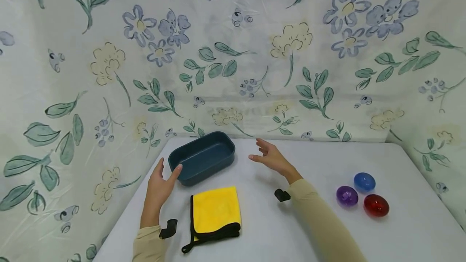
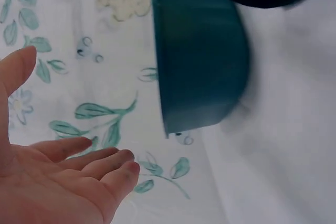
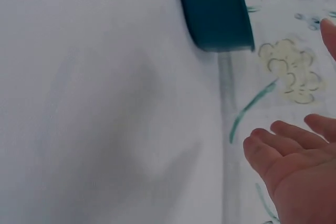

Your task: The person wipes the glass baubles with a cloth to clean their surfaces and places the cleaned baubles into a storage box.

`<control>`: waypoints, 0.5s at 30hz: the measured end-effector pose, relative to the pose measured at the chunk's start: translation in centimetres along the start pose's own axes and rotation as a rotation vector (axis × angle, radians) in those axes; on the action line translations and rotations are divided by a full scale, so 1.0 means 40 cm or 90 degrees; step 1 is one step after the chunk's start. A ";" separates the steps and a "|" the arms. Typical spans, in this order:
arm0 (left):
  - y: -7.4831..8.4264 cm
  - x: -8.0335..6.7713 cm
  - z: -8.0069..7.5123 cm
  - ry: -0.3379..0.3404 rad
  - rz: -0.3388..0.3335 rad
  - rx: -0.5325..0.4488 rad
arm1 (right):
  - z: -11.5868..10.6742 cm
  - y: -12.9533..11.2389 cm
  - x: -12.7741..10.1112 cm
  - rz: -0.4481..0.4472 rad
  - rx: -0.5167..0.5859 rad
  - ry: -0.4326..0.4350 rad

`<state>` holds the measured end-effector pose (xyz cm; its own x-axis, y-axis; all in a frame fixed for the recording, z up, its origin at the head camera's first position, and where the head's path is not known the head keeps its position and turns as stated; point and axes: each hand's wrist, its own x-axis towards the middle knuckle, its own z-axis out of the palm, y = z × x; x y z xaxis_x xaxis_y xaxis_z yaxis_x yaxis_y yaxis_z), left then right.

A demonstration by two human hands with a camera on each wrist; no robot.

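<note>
Your dark teal tray [image 1: 202, 156] sits at the back of the white table [image 1: 313, 229], its long axis running left to right and tilted slightly up toward the right — open side up. Your left hand [image 1: 160, 185] lies just beside its left end, fingers straight and loosely apart, holding nothing. Your right hand [image 1: 271, 157] hovers right of it, fingers spread. A folded yellow cloth [image 1: 216, 210] lies just in front of the tray — three coloured balls [image 1: 362, 194] sit well apart, at right.
</note>
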<state>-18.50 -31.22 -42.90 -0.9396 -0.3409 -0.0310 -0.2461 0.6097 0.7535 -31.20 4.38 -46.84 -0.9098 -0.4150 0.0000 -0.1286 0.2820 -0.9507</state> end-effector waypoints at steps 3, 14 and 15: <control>-0.023 0.009 0.009 -0.006 -0.010 -0.041 | 0.018 0.012 0.025 0.020 0.000 -0.001; -0.052 0.017 0.057 -0.018 -0.062 -0.067 | 0.065 0.008 0.074 0.015 -0.004 -0.044; -0.054 0.019 0.059 -0.021 -0.063 -0.068 | 0.068 0.006 0.078 0.016 -0.002 -0.043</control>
<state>-19.26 -31.10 -46.10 -0.9196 -0.3709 -0.1293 -0.3133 0.4941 0.8110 -33.00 0.79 -47.92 -0.8840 -0.4654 -0.0445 -0.1079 0.2957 -0.9492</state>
